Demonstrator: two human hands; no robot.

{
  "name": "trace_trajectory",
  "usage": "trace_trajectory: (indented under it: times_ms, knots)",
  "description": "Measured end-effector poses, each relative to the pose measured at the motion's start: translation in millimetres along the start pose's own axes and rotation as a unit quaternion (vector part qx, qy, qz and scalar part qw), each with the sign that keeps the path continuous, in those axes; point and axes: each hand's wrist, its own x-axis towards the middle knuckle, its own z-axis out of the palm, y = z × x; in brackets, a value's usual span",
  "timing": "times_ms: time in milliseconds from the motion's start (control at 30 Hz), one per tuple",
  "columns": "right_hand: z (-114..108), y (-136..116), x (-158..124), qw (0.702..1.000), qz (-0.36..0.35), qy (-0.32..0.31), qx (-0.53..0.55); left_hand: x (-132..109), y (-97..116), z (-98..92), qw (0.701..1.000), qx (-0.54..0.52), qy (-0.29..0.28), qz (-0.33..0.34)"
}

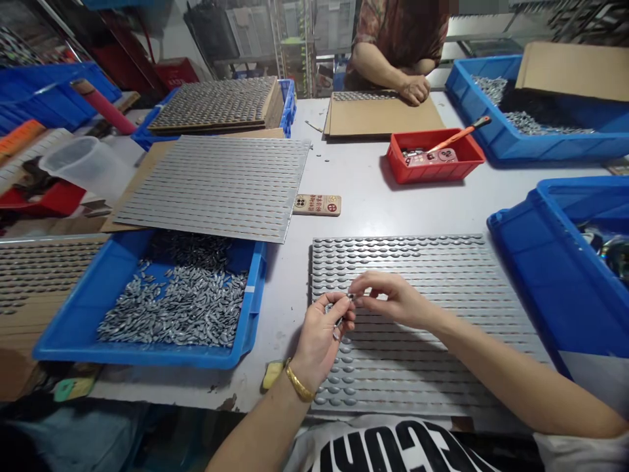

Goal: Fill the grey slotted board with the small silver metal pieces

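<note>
My left hand (322, 334), with a gold bracelet at its wrist, is closed around several small, leaf-shaped grey metal pieces (337, 321). Thumb and forefinger of my right hand (388, 298) meet the left fingertips, pinched on one such piece (350, 297). Both hands are over a grooved grey board (432, 328) lying flat on the table. Rows of the same pieces sit in its grooves along the far edge and down the left side; my hands hide part of them. Left of the board, a blue bin (250, 328) holds a heap of loose pieces.
A second grooved board (216, 187) rests across the bin's back edge. Beyond are a red tray (432, 160) with an orange-handled tool (457, 136), a wooden block (319, 204) and a blue crate (540, 147). Another blue bin (535, 262) stands right. Across the table, a person's hand (415, 88) touches cardboard (383, 118).
</note>
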Motion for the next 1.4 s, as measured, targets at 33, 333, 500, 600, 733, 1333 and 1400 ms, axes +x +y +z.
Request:
trace_trajectory:
  times_ms: [33, 333, 500, 600, 733, 1333, 1400]
  knots:
    - [2, -5, -2, 1.0, -0.002, -0.007, 0.007, 0, 0, 1.9, 1.0, 0.008, -0.006, -0.003]
    - [-14, 29, -7, 0.982, -0.029, 0.116, -0.148, 2, 4, 7.3, 0.999, -0.018, 0.046, -0.013]
    - [-10, 66, 7, 0.928, -0.071, 0.111, -0.348, -2, 4, 5.5, 0.997, -0.038, 0.049, -0.035]
    - [-4, 70, 11, 0.918, -0.078, 0.09, -0.379, -3, 2, 5.5, 0.998, -0.043, 0.035, -0.035]
    - [-5, 67, 11, 0.911, -0.077, 0.071, -0.399, -2, 1, 4.9, 0.998, -0.039, 0.036, -0.038]
    - [-6, -6, -8, 0.999, 0.001, 0.004, -0.044, 9, -9, 9.7, 1.0, 0.005, 0.004, 0.019]
    - [-5, -11, -9, 0.999, 0.019, -0.001, -0.04, 9, -8, 11.6, 1.0, 0.011, 0.005, 0.026]
